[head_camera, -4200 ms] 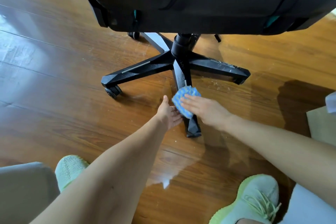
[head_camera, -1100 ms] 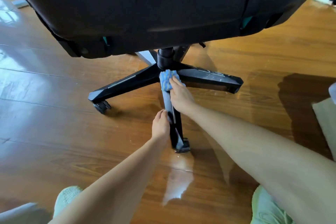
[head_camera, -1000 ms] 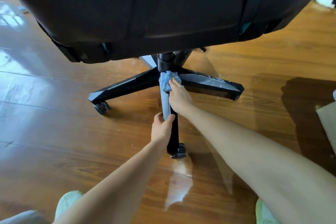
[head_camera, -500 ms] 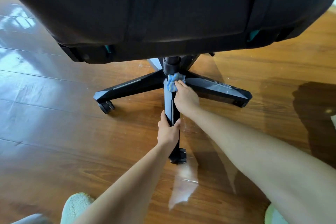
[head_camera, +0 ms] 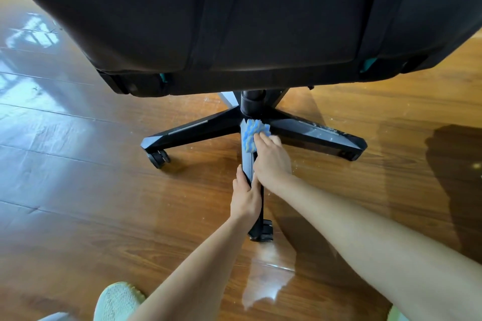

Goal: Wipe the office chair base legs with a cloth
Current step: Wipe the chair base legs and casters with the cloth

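A black office chair stands on the wood floor, its dark seat (head_camera: 260,21) filling the top of the view. Below it the star base spreads from the central column (head_camera: 251,101). The near leg (head_camera: 247,161) runs toward me and ends in a caster (head_camera: 263,232). A blue and white cloth (head_camera: 251,133) lies on that leg's inner end, near the column. My right hand (head_camera: 271,159) presses the cloth onto the leg with its fingers. My left hand (head_camera: 245,198) grips the same leg further out, thumb on the left side.
A left leg (head_camera: 190,130) with a caster (head_camera: 157,159) and a dusty right leg (head_camera: 318,133) spread over the glossy wood floor (head_camera: 78,190). My pale green shoes show at the bottom, the left shoe (head_camera: 117,302) and the right shoe's edge (head_camera: 396,315).
My right hand slid the cloth up the near leg from its outer part to the hub. My left hand moved from beside the leg onto it and now grips it.
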The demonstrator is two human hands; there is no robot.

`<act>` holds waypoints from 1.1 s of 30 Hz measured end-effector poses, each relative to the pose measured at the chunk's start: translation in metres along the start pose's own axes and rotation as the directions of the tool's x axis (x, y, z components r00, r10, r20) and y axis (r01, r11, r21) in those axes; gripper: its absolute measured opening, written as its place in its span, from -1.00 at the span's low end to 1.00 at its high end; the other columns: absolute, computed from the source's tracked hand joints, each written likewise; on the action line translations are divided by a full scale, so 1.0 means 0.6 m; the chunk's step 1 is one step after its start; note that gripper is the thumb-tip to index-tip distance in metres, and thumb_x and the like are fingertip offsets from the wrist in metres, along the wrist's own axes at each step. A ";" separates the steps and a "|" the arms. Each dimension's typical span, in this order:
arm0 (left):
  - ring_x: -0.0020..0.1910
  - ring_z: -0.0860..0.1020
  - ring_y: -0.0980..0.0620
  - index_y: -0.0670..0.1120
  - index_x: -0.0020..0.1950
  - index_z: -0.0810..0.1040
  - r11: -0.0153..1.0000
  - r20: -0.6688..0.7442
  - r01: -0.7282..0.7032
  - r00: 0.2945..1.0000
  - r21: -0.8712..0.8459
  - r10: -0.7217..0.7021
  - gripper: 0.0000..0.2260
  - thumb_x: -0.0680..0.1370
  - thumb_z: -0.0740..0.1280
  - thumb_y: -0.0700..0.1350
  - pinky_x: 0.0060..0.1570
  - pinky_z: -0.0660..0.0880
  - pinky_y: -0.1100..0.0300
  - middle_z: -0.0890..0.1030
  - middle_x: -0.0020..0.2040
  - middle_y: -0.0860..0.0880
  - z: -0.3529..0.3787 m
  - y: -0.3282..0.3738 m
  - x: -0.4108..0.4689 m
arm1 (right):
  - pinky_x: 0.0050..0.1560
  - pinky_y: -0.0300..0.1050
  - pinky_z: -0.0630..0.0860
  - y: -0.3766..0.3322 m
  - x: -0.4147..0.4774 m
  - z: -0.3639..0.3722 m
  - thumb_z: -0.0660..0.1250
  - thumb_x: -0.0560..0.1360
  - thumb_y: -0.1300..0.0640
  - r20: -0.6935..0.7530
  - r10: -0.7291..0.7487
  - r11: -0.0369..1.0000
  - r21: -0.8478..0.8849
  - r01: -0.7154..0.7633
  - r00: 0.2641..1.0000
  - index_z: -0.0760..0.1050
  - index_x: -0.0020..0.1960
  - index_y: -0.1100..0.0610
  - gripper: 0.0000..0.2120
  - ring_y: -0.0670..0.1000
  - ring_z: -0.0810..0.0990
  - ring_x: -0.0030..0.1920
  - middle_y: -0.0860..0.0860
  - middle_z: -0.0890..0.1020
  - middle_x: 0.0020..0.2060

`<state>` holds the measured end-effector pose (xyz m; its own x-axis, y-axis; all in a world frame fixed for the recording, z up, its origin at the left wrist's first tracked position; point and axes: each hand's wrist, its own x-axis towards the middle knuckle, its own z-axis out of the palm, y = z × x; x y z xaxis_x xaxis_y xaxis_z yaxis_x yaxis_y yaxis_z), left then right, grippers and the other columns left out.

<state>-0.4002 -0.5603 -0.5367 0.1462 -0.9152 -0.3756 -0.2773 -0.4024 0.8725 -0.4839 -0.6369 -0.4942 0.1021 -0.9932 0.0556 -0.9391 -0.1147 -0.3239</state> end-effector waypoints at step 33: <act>0.56 0.25 -0.21 0.28 0.69 -0.06 0.977 0.107 0.212 0.972 -0.016 -0.209 -0.49 0.74 -0.02 0.21 0.57 0.18 -0.24 0.23 0.61 -0.16 -0.023 0.009 -0.009 | -0.23 -0.02 0.53 -0.018 -0.244 0.015 0.18 0.48 0.28 0.287 0.287 0.794 0.463 -0.395 0.914 0.54 0.14 0.04 -0.68 0.14 0.66 -0.13 0.01 0.69 -0.15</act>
<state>-0.3892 -0.5576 -0.5254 0.0988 -0.8080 -0.5809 -0.2248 -0.5867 0.7780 -0.4861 -0.4906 -0.5072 -0.0820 -0.9461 -0.3132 -0.6341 0.2920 -0.7160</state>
